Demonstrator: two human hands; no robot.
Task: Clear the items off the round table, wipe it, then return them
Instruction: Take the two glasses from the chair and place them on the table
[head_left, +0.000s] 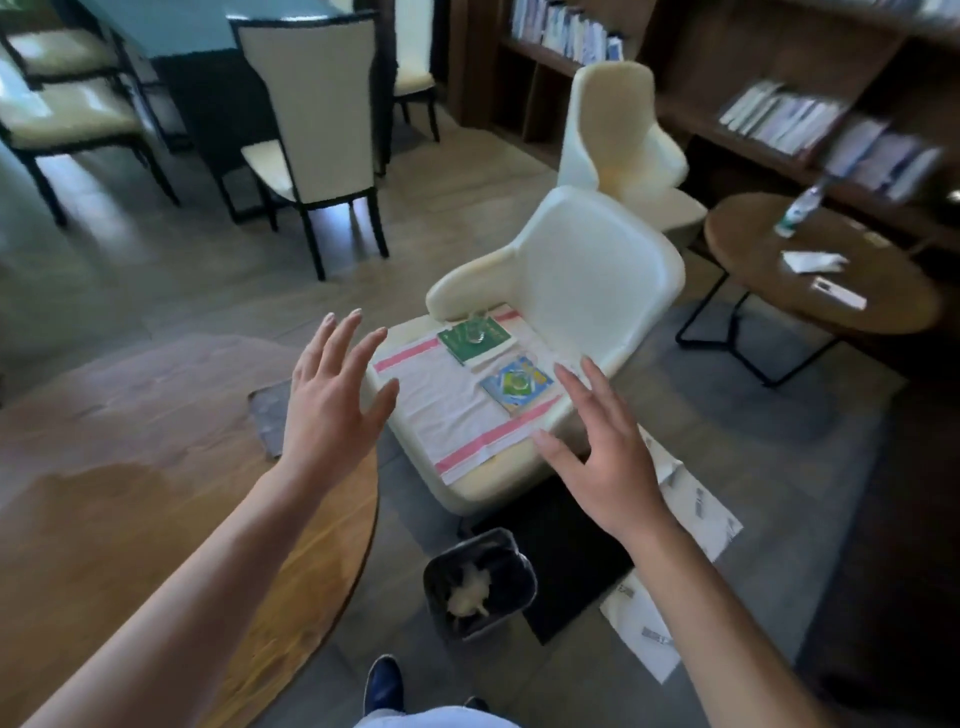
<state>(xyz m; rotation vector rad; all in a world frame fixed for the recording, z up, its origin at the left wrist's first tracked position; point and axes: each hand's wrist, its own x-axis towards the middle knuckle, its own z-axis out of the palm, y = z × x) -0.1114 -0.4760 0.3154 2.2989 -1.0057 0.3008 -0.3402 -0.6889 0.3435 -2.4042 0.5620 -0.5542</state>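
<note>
The round wooden table (130, 493) fills the lower left, with wet streaks on its top and a grey cloth (267, 415) lying at its far edge. A cream armchair (587, 270) stands beyond it, its seat covered by a white cloth with pink stripes (441, 395). On that cloth lie a green book (475, 340) and a blue book (517, 384), each with a small glass object on top. My left hand (332, 395) and my right hand (597, 447) hover with fingers spread, either side of the seat's front, holding nothing.
A small dark bin (480, 582) with crumpled paper stands on the floor by the table. White papers (675, 545) lie on the floor at right. A second round table (810, 260) with a bottle and papers stands at right. Dining chairs and bookshelves are behind.
</note>
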